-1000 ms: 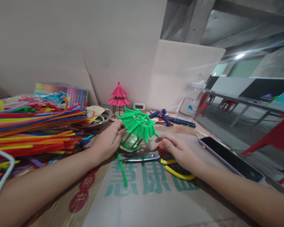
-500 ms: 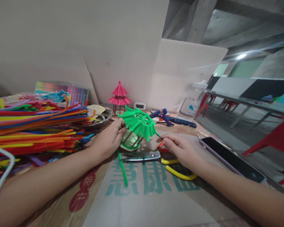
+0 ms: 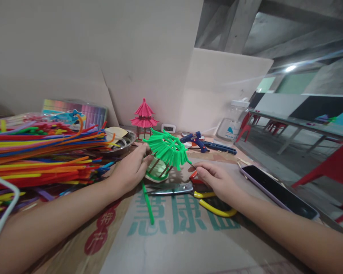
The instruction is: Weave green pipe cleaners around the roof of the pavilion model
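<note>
A small pavilion model point(image 3: 168, 148) has a bright green roof of fuzzy pipe cleaners, brown posts and a pale base with a green edge. It is tilted, and my left hand point(image 3: 133, 167) grips it at the left, fingertips partly hidden behind it. My right hand point(image 3: 214, 177) is closed in a pinch on a thin dark stick point(image 3: 192, 165) whose far end meets the roof's right corner; its exact kind is unclear. Below the model lie scissors with yellow handles point(image 3: 217, 212), a loose green pipe cleaner point(image 3: 148, 205) and a red-orange object point(image 3: 193, 175), partly covered by my right hand.
Bundles of coloured pipe cleaners point(image 3: 45, 142) fill the left side, with a marker set point(image 3: 88, 112) behind. At the back stand a pink pavilion point(image 3: 144, 114), a small digital clock point(image 3: 168, 128), a blue glue gun point(image 3: 197, 141) and a bottle point(image 3: 230, 121). A phone point(image 3: 280, 192) lies right.
Both hands and the green pavilion hold almost the same position. The view has shifted very slightly.
</note>
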A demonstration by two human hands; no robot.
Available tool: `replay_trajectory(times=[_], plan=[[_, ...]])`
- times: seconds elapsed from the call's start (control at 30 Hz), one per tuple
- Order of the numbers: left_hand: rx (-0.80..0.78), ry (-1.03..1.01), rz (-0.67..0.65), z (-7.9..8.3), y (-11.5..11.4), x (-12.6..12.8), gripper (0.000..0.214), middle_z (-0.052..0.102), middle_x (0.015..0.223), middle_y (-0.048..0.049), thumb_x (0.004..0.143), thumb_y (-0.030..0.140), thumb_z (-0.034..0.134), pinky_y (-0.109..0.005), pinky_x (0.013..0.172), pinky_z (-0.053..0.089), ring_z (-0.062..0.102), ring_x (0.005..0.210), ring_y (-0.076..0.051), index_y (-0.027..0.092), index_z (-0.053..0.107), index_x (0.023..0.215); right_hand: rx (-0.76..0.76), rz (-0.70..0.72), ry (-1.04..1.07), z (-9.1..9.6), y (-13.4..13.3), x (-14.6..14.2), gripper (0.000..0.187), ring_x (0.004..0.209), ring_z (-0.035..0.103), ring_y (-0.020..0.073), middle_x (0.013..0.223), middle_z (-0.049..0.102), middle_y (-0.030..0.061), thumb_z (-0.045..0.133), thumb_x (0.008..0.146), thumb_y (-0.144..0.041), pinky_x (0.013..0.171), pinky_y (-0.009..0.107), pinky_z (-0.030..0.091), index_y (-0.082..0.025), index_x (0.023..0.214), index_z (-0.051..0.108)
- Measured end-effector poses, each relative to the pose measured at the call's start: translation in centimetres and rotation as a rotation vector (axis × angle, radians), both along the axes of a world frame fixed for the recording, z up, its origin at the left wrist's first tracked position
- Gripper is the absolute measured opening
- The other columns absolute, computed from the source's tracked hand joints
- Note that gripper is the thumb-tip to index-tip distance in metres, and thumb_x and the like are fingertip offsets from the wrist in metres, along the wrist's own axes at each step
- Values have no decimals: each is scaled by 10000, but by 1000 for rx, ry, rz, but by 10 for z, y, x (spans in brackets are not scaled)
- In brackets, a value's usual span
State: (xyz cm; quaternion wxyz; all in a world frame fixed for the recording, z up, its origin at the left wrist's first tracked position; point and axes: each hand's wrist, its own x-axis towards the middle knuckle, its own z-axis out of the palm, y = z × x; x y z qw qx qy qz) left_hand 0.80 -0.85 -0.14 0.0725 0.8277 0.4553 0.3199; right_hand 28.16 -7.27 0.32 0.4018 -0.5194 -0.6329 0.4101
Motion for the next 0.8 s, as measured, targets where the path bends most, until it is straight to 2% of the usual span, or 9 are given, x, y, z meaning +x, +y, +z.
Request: replay_trajectory(times=[0.3,0.53,0.7,0.8], plan=[[32,-18,-21,1,0,0,388,655,1123,-101,1003,459,328,-445,1047,457,609,1115,-297,216,556,1203,122,-9,-113,2,3,2,312,792,711,222,824,730,46,548,909,-468,689,323,609,-219,911,737],[30,-47,-32,1,0,1,386,665,1147,-101,998,464,349,-431,1026,468,613,1119,-290,224,573,1200,-42,29,13,4,0,-1,360,776,702,214,881,704,51,578,874,-524,687,341,621,-198,963,704],[25,-53,-31,0,0,0,390,666,1147,-98,996,475,356,-426,1019,472,612,1125,-290,228,577,1202,116,6,-100,2,3,2,331,831,690,222,869,720,56,557,900,-474,754,333,593,-196,916,735],[20,-58,-31,0,0,0,391,664,1160,-95,991,484,366,-421,1016,476,614,1123,-292,236,585,1198,164,-1,-139,1,5,4,325,814,677,219,817,709,50,546,914,-456,737,319,582,-198,882,741]])
